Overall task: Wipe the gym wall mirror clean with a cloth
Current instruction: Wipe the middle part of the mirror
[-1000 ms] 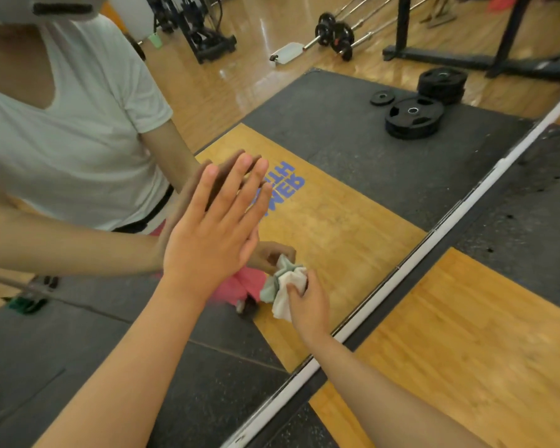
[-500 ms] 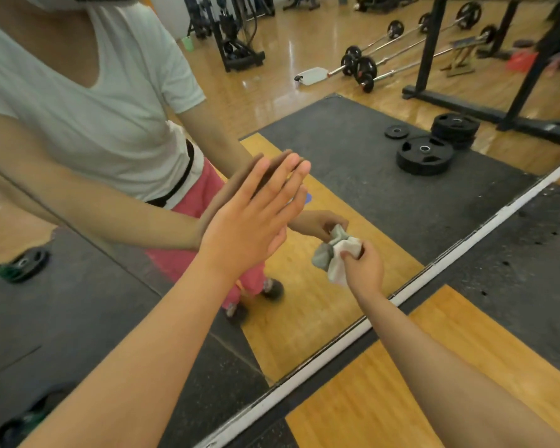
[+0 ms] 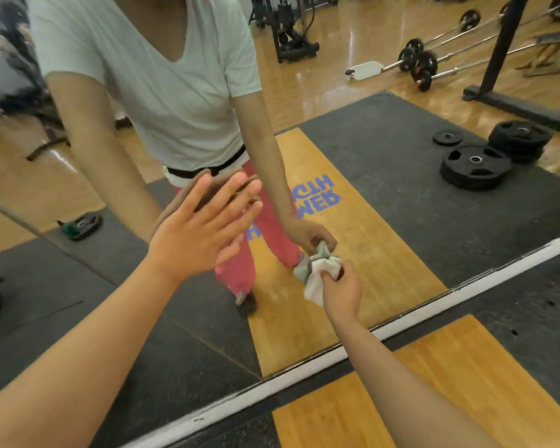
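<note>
Cloth: bunched white wad, pressed against the glass low down, near the bottom frame.
Right hand: your fingers curl round the wad and pinch it; spread it flatter so more fabric meets the glass.
Mirror: wall pane in front of you; use overlapping strokes with even pressure.
Left hand: flat, fingers straight, touching the glass to the left of the cloth; it will likely leave prints, so wipe that patch last.
Frame: white strip at floor level; finish along it.
</note>
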`<move>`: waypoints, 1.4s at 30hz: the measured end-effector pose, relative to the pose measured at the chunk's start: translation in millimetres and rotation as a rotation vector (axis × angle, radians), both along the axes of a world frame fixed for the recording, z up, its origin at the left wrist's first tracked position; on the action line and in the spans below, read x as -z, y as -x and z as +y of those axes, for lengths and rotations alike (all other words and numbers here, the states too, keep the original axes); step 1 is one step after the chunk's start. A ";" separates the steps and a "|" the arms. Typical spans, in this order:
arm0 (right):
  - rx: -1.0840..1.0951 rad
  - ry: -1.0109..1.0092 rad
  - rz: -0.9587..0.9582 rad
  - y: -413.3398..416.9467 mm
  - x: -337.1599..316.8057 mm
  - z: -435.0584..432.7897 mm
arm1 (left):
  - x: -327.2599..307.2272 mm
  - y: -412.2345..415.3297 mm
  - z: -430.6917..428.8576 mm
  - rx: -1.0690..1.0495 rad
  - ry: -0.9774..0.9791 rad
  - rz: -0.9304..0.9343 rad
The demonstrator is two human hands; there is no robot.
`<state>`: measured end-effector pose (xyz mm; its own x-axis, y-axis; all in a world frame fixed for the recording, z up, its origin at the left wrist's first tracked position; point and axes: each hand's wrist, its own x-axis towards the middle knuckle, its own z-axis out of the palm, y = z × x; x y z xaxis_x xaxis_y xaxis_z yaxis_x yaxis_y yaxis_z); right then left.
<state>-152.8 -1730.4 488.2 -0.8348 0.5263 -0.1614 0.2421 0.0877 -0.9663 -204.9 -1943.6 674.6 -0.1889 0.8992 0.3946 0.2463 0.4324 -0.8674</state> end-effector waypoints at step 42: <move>0.061 -0.140 0.079 -5.7 9.8 -25.8 | 9.2 -21.4 7.9 -0.001 -0.164 -0.179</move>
<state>-147.0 -1756.2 478.4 -0.8076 0.5894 -0.0179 0.1748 0.2102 -0.9619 -183.5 -1935.7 665.4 -0.2696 0.8256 0.4956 0.3896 0.5642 -0.7279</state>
